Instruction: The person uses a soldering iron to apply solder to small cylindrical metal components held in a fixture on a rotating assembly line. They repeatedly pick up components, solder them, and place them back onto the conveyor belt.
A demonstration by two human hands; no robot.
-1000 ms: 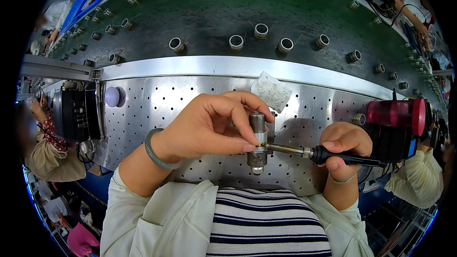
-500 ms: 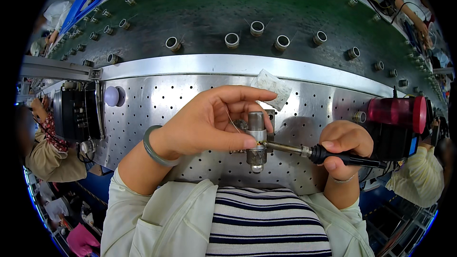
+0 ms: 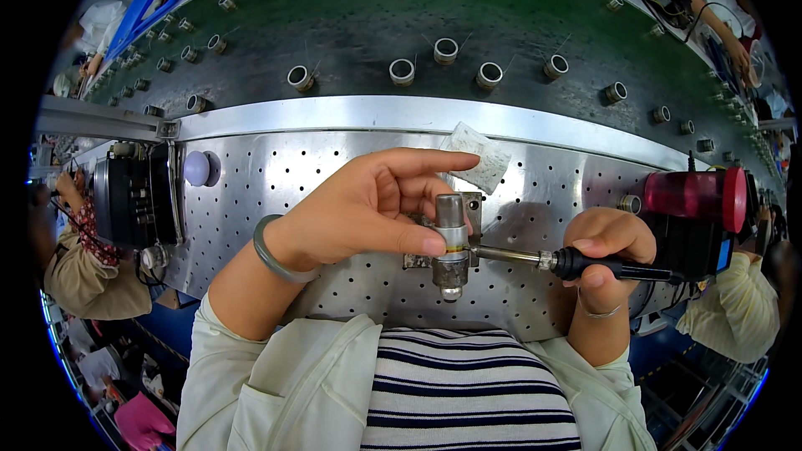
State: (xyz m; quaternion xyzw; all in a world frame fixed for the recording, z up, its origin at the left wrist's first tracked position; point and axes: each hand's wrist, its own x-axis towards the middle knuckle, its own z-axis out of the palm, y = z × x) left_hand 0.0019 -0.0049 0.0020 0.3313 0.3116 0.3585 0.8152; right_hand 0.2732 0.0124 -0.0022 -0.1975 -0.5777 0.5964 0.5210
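Observation:
A dark metal post (image 3: 450, 212) stands over the perforated plate with a silver ring (image 3: 452, 239) around its middle and a rounded tip at its near end. My left hand (image 3: 355, 213) grips this ring from the left, thumb against its side. Its index finger is stretched out above, and the other fingertips are partly hidden behind the post. In my right hand (image 3: 608, 246) is a soldering iron (image 3: 576, 265) with a black handle, held between thumb and fingers. The iron's thin metal tip points left and meets or nearly meets the ring's right side.
Beyond the metal ledge (image 3: 334, 113) runs a green conveyor belt (image 3: 351, 25) carrying many metal rings. A whitish pad (image 3: 480, 159) lies behind my left hand. To the right are a red transparent container (image 3: 689, 199) and a loose ring (image 3: 629, 203); a black machine (image 3: 125, 200) stands left. Other people sit at both sides.
The rings on the belt have shifted slightly left. The iron's tip has moved a little right and up along the ring. My left thumb still presses the ring.

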